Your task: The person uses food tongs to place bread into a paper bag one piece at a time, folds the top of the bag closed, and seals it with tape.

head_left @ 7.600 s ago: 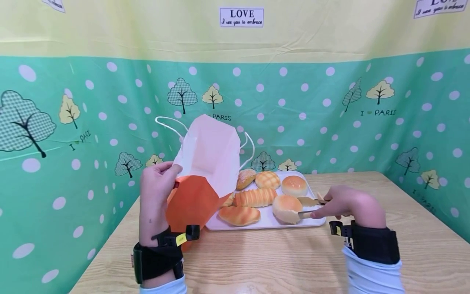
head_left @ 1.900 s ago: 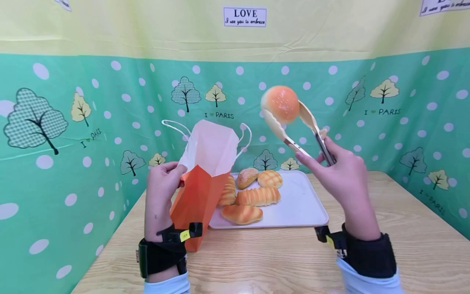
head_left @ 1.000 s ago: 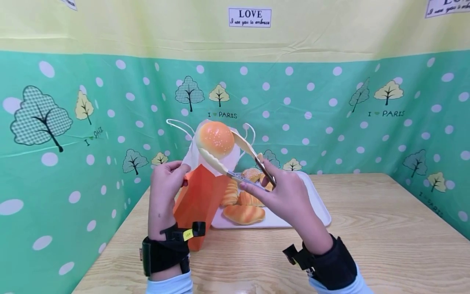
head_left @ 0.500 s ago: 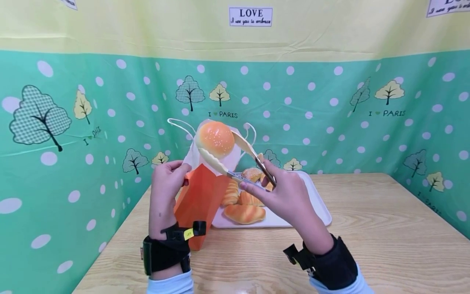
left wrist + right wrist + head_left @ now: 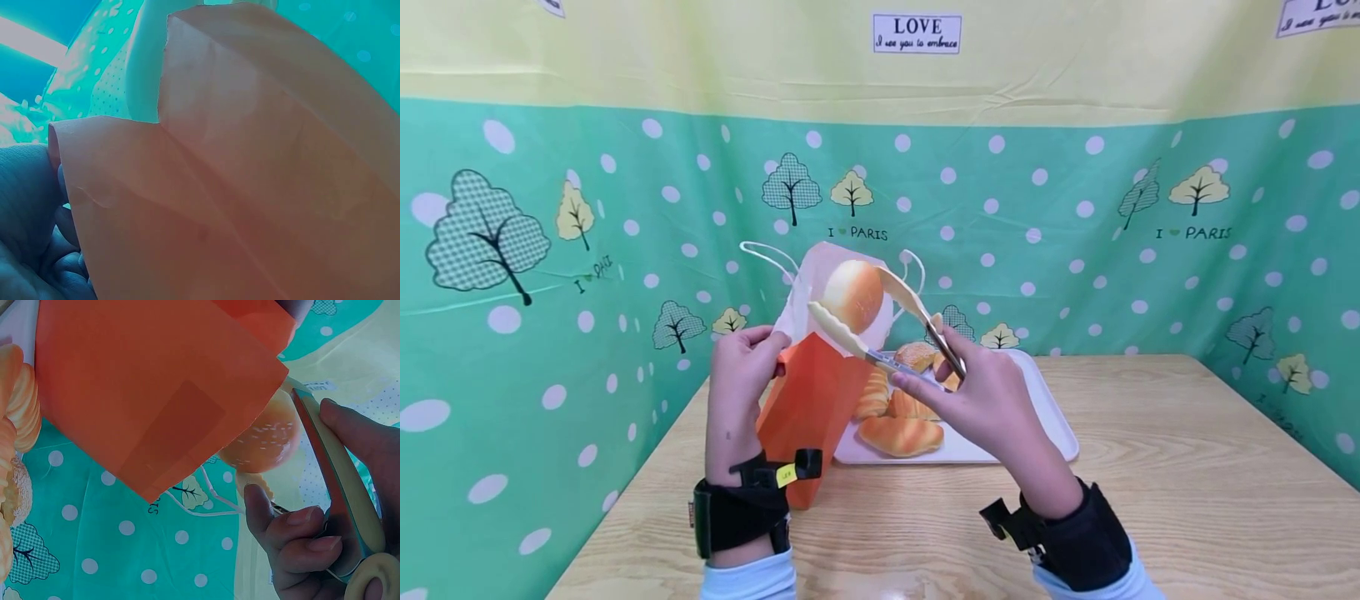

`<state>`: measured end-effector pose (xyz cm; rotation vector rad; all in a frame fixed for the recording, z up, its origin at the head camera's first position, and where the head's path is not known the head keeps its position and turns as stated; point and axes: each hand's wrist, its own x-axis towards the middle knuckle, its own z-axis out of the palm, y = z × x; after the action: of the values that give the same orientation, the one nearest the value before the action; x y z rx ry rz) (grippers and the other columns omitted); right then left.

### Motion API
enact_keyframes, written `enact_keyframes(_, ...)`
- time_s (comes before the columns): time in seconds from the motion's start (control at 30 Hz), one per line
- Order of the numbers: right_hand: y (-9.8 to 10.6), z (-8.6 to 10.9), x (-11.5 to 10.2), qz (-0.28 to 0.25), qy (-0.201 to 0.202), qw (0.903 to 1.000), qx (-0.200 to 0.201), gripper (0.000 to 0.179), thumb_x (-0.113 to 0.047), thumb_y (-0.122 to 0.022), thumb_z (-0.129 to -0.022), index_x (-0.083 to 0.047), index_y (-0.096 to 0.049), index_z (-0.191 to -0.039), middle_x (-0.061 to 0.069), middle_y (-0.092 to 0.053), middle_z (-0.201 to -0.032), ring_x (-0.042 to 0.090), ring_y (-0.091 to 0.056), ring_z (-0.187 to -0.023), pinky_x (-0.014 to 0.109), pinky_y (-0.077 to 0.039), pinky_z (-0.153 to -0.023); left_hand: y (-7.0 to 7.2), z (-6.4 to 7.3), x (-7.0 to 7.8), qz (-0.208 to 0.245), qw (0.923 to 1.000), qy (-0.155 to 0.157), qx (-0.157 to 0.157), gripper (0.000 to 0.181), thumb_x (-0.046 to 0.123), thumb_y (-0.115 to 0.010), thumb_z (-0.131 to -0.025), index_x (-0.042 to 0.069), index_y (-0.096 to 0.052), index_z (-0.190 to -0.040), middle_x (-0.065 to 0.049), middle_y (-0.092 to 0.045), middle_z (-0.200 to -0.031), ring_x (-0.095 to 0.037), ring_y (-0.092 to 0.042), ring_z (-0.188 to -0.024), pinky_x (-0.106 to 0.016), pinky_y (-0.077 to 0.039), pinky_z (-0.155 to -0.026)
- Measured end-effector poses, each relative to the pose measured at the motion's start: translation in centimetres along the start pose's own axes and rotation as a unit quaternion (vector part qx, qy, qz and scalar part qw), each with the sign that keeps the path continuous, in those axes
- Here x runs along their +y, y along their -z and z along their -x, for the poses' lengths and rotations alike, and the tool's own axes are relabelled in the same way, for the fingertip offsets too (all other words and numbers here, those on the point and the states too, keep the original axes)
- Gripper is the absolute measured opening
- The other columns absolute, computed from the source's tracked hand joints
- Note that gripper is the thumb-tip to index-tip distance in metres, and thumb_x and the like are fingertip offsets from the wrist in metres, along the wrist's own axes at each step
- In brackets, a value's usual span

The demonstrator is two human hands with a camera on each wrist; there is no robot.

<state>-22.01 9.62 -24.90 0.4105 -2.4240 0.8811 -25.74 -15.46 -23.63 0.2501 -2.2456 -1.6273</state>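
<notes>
My left hand [image 5: 737, 371] pinches the near left rim of an orange paper bag [image 5: 808, 400], which leans with its white inside and mouth facing up. With my right hand [image 5: 988, 392] I grip a pair of tongs [image 5: 842, 331], their pale tips spread over the bag's mouth. A round sesame bun [image 5: 859, 293] is tilted between those tips, its pale side towards me, in front of the bag's white lining. In the right wrist view the bun [image 5: 265, 440] shows partly behind the bag's edge. The left wrist view is filled mostly by the bag [image 5: 187, 187].
Behind the bag, a white tray [image 5: 1052, 417] on the wooden table [image 5: 1187, 467] holds several breads. A smooth roll [image 5: 901, 437] lies at its front edge. White rope handles [image 5: 767, 252] stick out of the bag's top. A green dotted curtain [image 5: 1030, 208] encloses the table.
The tongs have lifted the bun off the tray and carried it left to the bag. In the last half second the bun has tipped over and sunk between the tips; the hands stay put.
</notes>
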Motion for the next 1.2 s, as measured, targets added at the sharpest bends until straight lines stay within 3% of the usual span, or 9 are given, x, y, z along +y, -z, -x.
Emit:
enact_keyframes(0.33,-0.3,-0.3,-0.2,-0.009,-0.005,0.9999,0.010,0.088,-0.068,-0.064,-0.065,-0.015,-0.050,-0.134,-0.006,-0.065,-0.070,0.015,-0.041,-0.045,0.029,-0.031,-0.041,0.3,0.0,0.0,0.004,1.0000,-0.001,0.002,0.033,0.022,-0.054,-0.088,0.005,-0.067,-0.112,-0.016,-0.062,-0.096,-0.022,-0.056,-0.070,-0.032,-0.053,-0.071)
enact_keyframes(0.5,-0.8,-0.5,-0.3,0.003,-0.002,0.9993,0.038,0.089,-0.071,-0.064,-0.062,-0.019,-0.052,-0.133,-0.008,-0.063,-0.070,0.016,-0.038,-0.043,0.030,-0.028,-0.039,0.5,0.0,-0.1,0.006,1.0000,-0.005,0.004,0.032,0.022,-0.054,-0.088,0.006,-0.067,-0.112,-0.014,-0.062,-0.097,-0.023,-0.055,-0.070,-0.032,-0.054,-0.070)
enact_keyframes(0.7,-1.1,-0.6,0.3,0.015,-0.008,0.9972,0.072,0.090,-0.070,-0.068,-0.057,-0.025,-0.051,-0.134,-0.005,-0.059,-0.072,0.016,-0.038,-0.046,0.030,-0.027,-0.039,-0.1,0.3,-0.2,0.010,0.9999,-0.003,-0.010,0.029,0.021,-0.054,-0.088,0.007,-0.069,-0.108,-0.012,-0.061,-0.088,-0.024,-0.054,-0.066,-0.027,-0.051,-0.065)
enact_keyframes(0.83,-1.1,-1.5,0.7,0.026,0.007,0.9972,0.070,0.088,-0.069,-0.067,-0.060,-0.025,-0.050,-0.135,-0.003,-0.057,-0.071,0.017,-0.037,-0.045,0.029,-0.025,-0.038,-0.7,0.5,-0.3,0.012,0.9999,-0.004,-0.011,0.027,0.021,-0.056,-0.087,0.007,-0.070,-0.105,-0.012,-0.060,-0.082,-0.023,-0.054,-0.064,-0.026,-0.050,-0.063)
enact_keyframes(0.9,-0.8,-2.3,0.7,0.035,0.017,0.9978,0.054,0.086,-0.069,-0.066,-0.062,-0.023,-0.051,-0.134,-0.002,-0.056,-0.068,0.017,-0.037,-0.045,0.029,-0.025,-0.038,-0.9,0.4,-0.3,0.012,0.9999,-0.003,-0.008,0.027,0.020,-0.056,-0.086,0.007,-0.070,-0.105,-0.011,-0.060,-0.081,-0.023,-0.053,-0.062,-0.027,-0.050,-0.063)
enact_keyframes(1.03,0.6,-4.1,0.1,0.024,0.017,0.9988,-0.040,0.082,-0.068,-0.065,-0.065,-0.018,-0.056,-0.129,0.000,-0.045,-0.058,0.016,-0.037,-0.045,0.028,-0.025,-0.040,-0.8,0.3,-0.3,0.013,0.9999,0.000,-0.003,0.026,0.020,-0.056,-0.086,0.007,-0.070,-0.103,-0.010,-0.058,-0.076,-0.023,-0.054,-0.064,-0.027,-0.049,-0.064)
enact_keyframes(1.13,1.8,-5.3,-0.5,0.016,0.001,0.9942,-0.107,0.083,-0.068,-0.064,-0.066,-0.014,-0.056,-0.129,-0.001,-0.035,-0.055,0.015,-0.035,-0.045,0.028,-0.027,-0.041,-0.7,0.2,-0.2,0.019,0.9998,0.001,-0.006,0.024,0.019,-0.056,-0.086,0.005,-0.070,-0.100,-0.009,-0.057,-0.073,-0.023,-0.054,-0.067,-0.028,-0.048,-0.065)
enact_keyframes(1.2,2.3,-5.9,-1.0,0.019,0.004,0.9927,-0.119,0.074,-0.067,-0.064,-0.066,-0.011,-0.064,-0.115,0.000,-0.035,-0.057,0.016,-0.036,-0.046,0.028,-0.029,-0.043,-0.6,0.1,-0.3,0.022,0.9997,-0.004,-0.003,0.024,0.019,-0.055,-0.086,0.005,-0.070,-0.099,-0.009,-0.057,-0.072,-0.023,-0.054,-0.066,-0.028,-0.048,-0.063)
